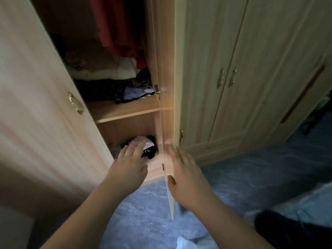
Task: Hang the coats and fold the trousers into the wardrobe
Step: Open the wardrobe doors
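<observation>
The light wooden wardrobe (125, 110) stands open in front of me, both doors swung out. My left hand (128, 163) reaches with straight fingers toward the bottom compartment, over a pile of pink and black clothes (147, 146); it holds nothing. My right hand (186, 177) lies flat with straight fingers against the outer face of the right door (168, 123), near its lower edge. A red garment (116, 26) hangs in the upper section. Folded clothes (107, 72) are stacked on the middle shelf.
The left door (41, 105) with a brass handle (75, 103) stands open at my left. Closed wardrobe doors (242, 78) continue to the right. Blue carpet (143, 212) covers the floor. A dark garment (287, 229) lies at the lower right on a pale surface.
</observation>
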